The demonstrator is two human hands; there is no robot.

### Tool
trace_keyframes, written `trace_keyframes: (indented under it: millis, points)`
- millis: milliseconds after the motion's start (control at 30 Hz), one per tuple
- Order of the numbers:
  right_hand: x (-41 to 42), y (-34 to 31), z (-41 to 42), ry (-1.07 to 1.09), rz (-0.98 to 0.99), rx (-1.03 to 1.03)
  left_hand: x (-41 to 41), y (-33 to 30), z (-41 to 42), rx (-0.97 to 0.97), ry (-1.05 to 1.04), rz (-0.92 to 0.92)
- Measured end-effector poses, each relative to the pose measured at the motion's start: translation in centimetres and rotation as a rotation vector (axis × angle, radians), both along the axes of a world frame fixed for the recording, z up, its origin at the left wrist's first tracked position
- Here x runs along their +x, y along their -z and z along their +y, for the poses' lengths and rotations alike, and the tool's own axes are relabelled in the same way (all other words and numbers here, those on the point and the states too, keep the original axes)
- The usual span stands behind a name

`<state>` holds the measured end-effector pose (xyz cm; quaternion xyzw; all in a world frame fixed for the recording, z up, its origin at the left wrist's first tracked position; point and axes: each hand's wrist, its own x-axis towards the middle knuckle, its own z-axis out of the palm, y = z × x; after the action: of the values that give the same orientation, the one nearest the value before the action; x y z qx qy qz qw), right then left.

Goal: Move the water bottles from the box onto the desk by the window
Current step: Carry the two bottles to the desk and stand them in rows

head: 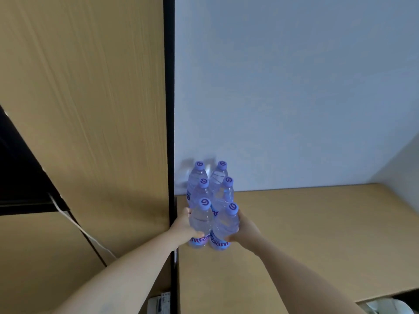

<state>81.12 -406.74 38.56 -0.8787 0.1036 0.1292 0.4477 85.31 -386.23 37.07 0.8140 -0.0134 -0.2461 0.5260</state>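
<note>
Bottles upright, each hand gripping one

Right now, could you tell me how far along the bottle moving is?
Done: four water bottles stand in two rows on the desk, near the wall. In hand: the left hand and right hand each grip a front bottle at the desk surface. Left: releasing these; the box is out of view, so any remainder is unknown.

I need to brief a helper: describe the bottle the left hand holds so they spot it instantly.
Find the wooden desk against the pale wall. Six purple-capped water bottles stand in two rows at its left edge, by the dark post. It is the front bottle of the left row, the one gripped by the left hand.
</note>
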Motion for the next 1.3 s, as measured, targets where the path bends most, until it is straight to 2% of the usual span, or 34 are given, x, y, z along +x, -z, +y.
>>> trace_keyframes:
  millis: [167, 333, 567, 700, 800, 900, 1167, 1300]
  points:
    - [1.2, 0.4, -0.4, 0.003, -0.031, 0.006, 0.1, 0.6, -0.5, 0.016, -0.035, -0.045]
    - [2.1, 1.2, -0.5, -0.011, 0.022, -0.016, -0.4, 1.0, -1.0, -0.021, -0.093, -0.054]
    - [1.7, 2.0, -0.7, 0.089, 0.058, 0.236, -1.2, 1.1, -1.8, -0.038, -0.161, -0.075]
    - [1.4, 1.7, -1.2, 0.053, -0.014, 0.211, -1.4, 1.3, -2.2, -0.045, -0.212, -0.065]
    - [1.7, 0.8, -2.2, -0.058, -0.014, 0.115, -1.6, 1.4, -2.7, -0.044, -0.241, -0.074]
    - [1.9, 0.6, -2.6, -0.106, 0.004, 0.119, -1.9, 1.3, -3.1, -0.05, -0.27, -0.078]
    - [3.3, 3.8, -2.1, -0.093, 0.01, 0.153, -2.3, 0.7, -3.7, -0.024, -0.26, -0.067]
    - [1.9, 3.5, -1.5, 0.052, 0.049, 0.268, -2.5, 0.2, -3.8, 0.022, -0.216, -0.08]
